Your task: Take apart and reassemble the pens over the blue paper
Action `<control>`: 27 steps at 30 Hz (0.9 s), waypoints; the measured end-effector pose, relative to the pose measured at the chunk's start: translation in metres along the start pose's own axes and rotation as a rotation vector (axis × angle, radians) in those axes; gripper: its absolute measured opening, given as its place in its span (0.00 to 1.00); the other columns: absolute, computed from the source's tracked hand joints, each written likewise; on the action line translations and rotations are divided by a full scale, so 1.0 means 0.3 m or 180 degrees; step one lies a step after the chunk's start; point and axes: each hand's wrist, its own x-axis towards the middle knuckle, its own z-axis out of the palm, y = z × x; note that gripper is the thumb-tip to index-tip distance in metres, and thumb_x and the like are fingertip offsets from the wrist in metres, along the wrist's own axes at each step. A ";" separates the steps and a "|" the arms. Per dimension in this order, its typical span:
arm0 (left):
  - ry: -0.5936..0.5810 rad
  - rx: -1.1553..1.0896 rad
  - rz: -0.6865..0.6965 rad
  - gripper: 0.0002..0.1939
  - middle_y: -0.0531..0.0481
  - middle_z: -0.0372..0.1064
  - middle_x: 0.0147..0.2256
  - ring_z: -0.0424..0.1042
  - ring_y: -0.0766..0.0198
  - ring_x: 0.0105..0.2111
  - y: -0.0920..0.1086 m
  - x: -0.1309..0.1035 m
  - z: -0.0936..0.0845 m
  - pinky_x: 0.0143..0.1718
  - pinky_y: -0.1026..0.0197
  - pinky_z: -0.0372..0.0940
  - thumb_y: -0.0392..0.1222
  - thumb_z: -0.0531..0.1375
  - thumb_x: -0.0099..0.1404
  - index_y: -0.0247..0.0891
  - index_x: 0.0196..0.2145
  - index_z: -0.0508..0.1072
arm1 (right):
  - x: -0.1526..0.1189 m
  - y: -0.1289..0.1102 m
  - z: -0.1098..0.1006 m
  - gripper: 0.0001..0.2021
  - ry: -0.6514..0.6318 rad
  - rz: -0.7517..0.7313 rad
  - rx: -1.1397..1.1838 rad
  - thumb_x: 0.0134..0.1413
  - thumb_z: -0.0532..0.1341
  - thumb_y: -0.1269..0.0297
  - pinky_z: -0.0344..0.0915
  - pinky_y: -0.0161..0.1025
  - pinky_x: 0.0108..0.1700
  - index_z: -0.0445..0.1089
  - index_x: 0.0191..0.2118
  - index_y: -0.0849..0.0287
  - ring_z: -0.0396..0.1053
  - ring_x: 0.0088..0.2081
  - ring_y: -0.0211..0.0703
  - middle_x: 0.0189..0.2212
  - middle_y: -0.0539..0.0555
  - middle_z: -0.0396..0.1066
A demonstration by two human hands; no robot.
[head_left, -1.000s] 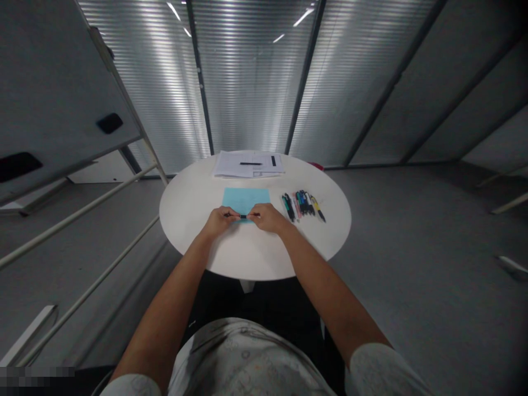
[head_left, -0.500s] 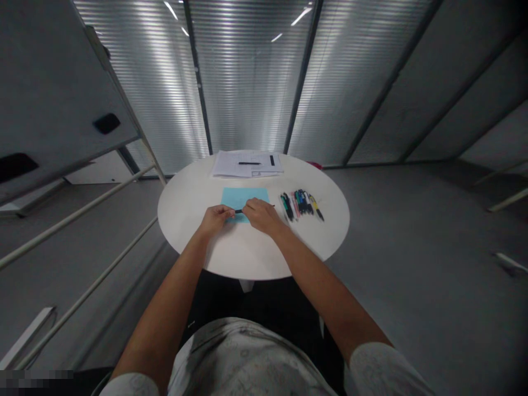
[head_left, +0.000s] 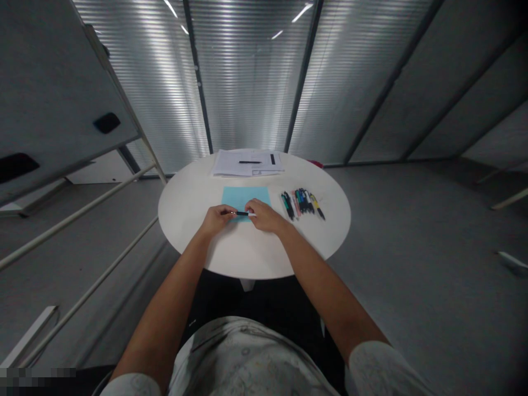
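Note:
A black-and-white pen (head_left: 242, 213) lies level between my two hands, just above a light blue sheet of paper (head_left: 246, 194). My left hand (head_left: 217, 219) pinches its dark end between thumb and fingers. Around its white end, the fingers of my right hand (head_left: 264, 215) are closed. Both hands cover the sheet's near part. To the right of my right hand, several pens (head_left: 303, 202) lie side by side in a row, among them green, pink, blue, white and yellow ones.
The round white table (head_left: 247, 258) carries everything. At its far edge lies a stack of printed papers (head_left: 231, 163) with a black pen (head_left: 249, 162) on top. A whiteboard stand (head_left: 82, 234) with metal rails stands to the left. Blind-covered glass panels (head_left: 247, 82) rise behind.
My right hand has shifted its grip along the pen, so more of its middle and the white part now show. My left hand keeps its pinch in nearly the same spot.

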 end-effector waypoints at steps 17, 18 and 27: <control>0.0342 -0.0332 -0.0185 0.19 0.45 0.76 0.28 0.68 0.63 0.27 -0.001 0.002 -0.008 0.32 0.60 0.61 0.50 0.72 0.42 0.34 0.29 0.80 | -0.013 0.073 -0.053 0.14 0.0167 0.1114 0.1864 0.45 0.64 0.56 0.59 0.34 0.30 0.71 0.36 0.60 0.64 0.28 0.36 0.28 0.50 0.68; 0.0387 -0.0339 -0.0189 0.20 0.45 0.76 0.28 0.68 0.63 0.27 -0.004 0.003 -0.010 0.32 0.60 0.62 0.51 0.72 0.42 0.34 0.30 0.80 | -0.013 0.079 -0.057 0.15 0.0243 0.1053 0.1921 0.41 0.66 0.58 0.59 0.33 0.30 0.71 0.36 0.59 0.64 0.29 0.35 0.29 0.50 0.68; 0.0543 -0.0284 -0.0135 0.25 0.43 0.77 0.31 0.70 0.60 0.30 -0.014 0.005 -0.018 0.34 0.58 0.64 0.56 0.72 0.42 0.34 0.32 0.80 | 0.000 0.103 -0.025 0.17 0.0302 0.1451 0.2109 0.51 0.61 0.48 0.47 0.29 0.19 0.66 0.36 0.57 0.53 0.16 0.30 0.19 0.46 0.68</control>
